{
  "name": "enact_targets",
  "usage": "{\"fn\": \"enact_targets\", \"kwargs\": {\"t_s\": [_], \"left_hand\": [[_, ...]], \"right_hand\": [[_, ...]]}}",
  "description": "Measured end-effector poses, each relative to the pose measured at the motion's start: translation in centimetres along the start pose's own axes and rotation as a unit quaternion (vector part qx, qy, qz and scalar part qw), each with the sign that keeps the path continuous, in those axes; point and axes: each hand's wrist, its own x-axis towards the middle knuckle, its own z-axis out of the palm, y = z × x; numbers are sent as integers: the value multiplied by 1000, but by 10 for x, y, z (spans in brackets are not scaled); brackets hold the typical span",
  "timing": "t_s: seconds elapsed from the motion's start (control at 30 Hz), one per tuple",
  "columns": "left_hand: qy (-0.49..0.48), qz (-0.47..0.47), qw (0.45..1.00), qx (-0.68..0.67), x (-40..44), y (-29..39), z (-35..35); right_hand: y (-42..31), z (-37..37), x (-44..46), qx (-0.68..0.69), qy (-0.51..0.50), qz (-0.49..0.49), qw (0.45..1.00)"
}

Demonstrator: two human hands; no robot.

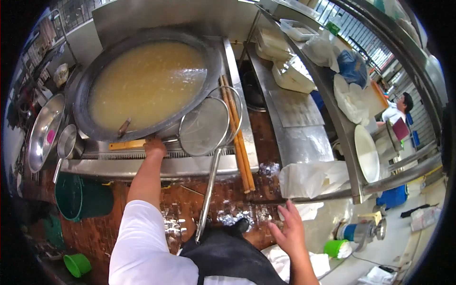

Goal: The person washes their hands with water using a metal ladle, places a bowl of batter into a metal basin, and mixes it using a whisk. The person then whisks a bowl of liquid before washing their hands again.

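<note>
At the near rim of a large wok (211, 61) of cloudy yellowish liquid, my left hand (155, 148) is closed round the handle of a round mesh strainer (204, 127). A wooden length (127, 145) shows on the other side of the fist, seemingly part of that handle. My fingertips are partly hidden. A second ringed tool with a long metal handle (209, 190) overlaps the strainer and slants down toward my apron. My right hand (290, 230) is held in the air, fingers spread, holding nothing. A small brown handle (124, 127) rests at the wok's near inner edge.
Two wooden poles (237, 137) lean on the stove edge (114, 167). A metal bowl (46, 133), a saucepan (69, 141) and a green bin (83, 197) are at left. Metal shelving (304, 142) with tubs and bags stands right. The tiled floor looks wet. Another person (396, 110) is farther off.
</note>
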Motion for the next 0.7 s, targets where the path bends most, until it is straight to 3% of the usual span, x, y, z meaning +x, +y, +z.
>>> {"fn": "enact_targets", "kwargs": {"t_s": [0.1, 0.13, 0.27, 0.37, 0.4, 0.53, 0.7], "left_hand": [[-100, 19, 994, 42, -17, 0, -41], [-45, 11, 998, 46, -9, -3, -24], [-13, 22, 998, 61, 2, -14, -2], [-54, 63, 996, 15, -9, -25, -18], [-114, 38, 993, 16, -20, -21, -37], [-78, 4, 997, 19, -27, -25, -34], [-111, 82, 990, 1, -12, -32, -34]], "right_hand": [[5, 3, 0, 1, -20, 14, 1000], [6, 6, 1, 4, -33, 17, 999], [2, 15, 15, -16, -80, -21, 996], [4, 23, 20, -18, -102, -45, 994], [4, 25, 22, -19, -106, -55, 993], [6, 28, 24, -24, -133, -58, 989], [16, 35, 16, -8, -102, -51, 993]]}}
